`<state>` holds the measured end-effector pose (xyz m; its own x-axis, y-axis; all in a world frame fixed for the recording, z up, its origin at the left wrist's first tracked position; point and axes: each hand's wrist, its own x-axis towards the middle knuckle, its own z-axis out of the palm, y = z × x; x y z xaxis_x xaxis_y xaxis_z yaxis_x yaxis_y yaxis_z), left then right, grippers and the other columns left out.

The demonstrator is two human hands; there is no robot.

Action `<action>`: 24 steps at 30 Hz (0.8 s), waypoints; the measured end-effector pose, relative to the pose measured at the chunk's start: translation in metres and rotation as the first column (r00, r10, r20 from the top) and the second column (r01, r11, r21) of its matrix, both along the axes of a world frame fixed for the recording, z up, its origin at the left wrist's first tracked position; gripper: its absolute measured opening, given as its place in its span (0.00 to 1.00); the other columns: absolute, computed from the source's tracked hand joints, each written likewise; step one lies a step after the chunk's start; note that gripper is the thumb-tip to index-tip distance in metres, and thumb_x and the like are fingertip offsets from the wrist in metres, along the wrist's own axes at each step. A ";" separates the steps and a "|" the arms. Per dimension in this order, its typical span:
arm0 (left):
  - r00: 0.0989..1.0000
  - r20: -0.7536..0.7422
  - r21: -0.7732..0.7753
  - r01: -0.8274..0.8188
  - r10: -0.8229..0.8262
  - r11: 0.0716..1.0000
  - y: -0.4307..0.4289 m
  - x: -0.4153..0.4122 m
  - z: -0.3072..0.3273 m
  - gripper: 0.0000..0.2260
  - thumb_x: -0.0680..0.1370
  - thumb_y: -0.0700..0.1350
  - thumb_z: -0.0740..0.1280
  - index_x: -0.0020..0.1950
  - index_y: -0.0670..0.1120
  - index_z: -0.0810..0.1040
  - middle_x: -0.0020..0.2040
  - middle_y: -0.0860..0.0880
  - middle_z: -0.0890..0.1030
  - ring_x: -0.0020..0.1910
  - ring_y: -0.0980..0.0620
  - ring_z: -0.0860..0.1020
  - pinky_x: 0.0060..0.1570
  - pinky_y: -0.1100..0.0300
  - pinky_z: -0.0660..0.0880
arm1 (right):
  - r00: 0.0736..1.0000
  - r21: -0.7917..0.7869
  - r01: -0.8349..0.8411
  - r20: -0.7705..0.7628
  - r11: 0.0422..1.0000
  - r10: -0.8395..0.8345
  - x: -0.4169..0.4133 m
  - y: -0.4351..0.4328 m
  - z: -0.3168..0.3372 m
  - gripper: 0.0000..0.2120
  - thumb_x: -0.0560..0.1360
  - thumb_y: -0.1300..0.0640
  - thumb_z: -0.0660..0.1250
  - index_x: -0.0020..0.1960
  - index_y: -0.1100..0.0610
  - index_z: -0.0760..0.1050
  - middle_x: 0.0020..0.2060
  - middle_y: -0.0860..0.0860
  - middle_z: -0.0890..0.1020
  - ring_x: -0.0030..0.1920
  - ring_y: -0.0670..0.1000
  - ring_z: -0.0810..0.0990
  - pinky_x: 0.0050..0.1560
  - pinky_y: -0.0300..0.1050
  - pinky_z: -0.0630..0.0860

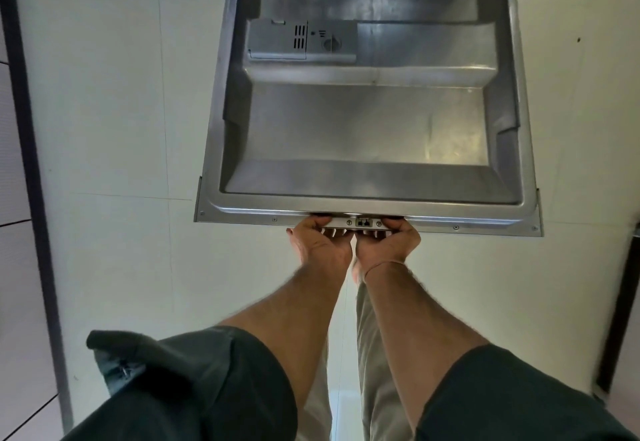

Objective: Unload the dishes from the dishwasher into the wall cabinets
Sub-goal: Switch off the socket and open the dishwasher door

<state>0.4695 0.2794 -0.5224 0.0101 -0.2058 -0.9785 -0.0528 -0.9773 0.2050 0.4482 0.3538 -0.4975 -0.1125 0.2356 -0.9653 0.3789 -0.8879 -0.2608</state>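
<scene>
Seen from above, a person's two bare forearms reached forward and down, side by side, out of dark short sleeves (pixel 194 381). The left hand (pixel 320 243) and right hand (pixel 388 243) sat almost touching at the middle of the near edge of an open dishwasher door (pixel 367 122), one on each side of its small latch (pixel 363 222). Both hands were clamped on that edge, fingers curled underneath and thumbs over the rim, wrists straight.

The door stretched away beyond the hands, lying close to flat with its steel inner face up. A grey detergent dispenser (pixel 301 40) sat far beyond the left hand. Pale floor tiles (pixel 121 129) lay below and to either side of the hands. No racks or dishes were in view.

The door looked stiff, fairly heavy and hinged at its far end, its smooth metal possibly slippery. The central edge by the latch seemed the soundest hold, with both hands sharing the weight.
</scene>
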 end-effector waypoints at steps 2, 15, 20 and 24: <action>1.000 -0.004 -0.001 -0.008 0.008 1.000 0.000 0.003 -0.007 0.49 0.34 0.33 0.67 0.58 0.49 0.73 0.54 0.39 0.79 0.52 0.35 0.79 0.50 0.31 0.74 | 1.000 0.012 -0.007 0.019 1.000 0.007 0.002 0.000 -0.007 0.08 0.54 0.64 0.59 0.31 0.54 0.71 0.36 0.52 0.76 0.44 0.58 0.74 0.63 0.54 0.71; 0.998 0.014 -0.002 -0.062 0.062 0.998 0.001 0.020 -0.061 0.59 0.36 0.32 0.68 0.70 0.46 0.71 0.65 0.37 0.77 0.57 0.32 0.79 0.52 0.28 0.74 | 0.999 0.022 0.002 0.034 1.000 -0.003 0.017 0.003 -0.060 0.10 0.54 0.64 0.59 0.35 0.56 0.73 0.38 0.54 0.77 0.42 0.57 0.76 0.63 0.56 0.73; 0.998 -0.004 -0.002 -0.070 0.070 0.998 0.000 0.028 -0.084 0.57 0.38 0.31 0.68 0.70 0.46 0.72 0.66 0.38 0.77 0.58 0.31 0.78 0.51 0.24 0.72 | 1.000 0.038 -0.008 0.030 0.999 0.007 0.022 0.004 -0.081 0.11 0.53 0.64 0.60 0.35 0.57 0.73 0.39 0.55 0.76 0.43 0.58 0.76 0.61 0.56 0.74; 0.996 -0.028 -0.005 -0.086 0.086 0.996 0.000 0.033 -0.101 0.55 0.39 0.30 0.67 0.69 0.46 0.72 0.66 0.38 0.77 0.58 0.31 0.78 0.50 0.23 0.72 | 0.999 0.042 -0.016 0.035 0.999 0.014 0.025 0.007 -0.096 0.11 0.53 0.65 0.60 0.35 0.58 0.73 0.38 0.55 0.76 0.41 0.58 0.77 0.57 0.55 0.76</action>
<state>0.5024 0.2789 -0.6230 0.0004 -0.2110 -0.9775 0.0371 -0.9768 0.2109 0.4736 0.3609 -0.5933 -0.0828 0.2751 -0.9578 0.4015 -0.8705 -0.2847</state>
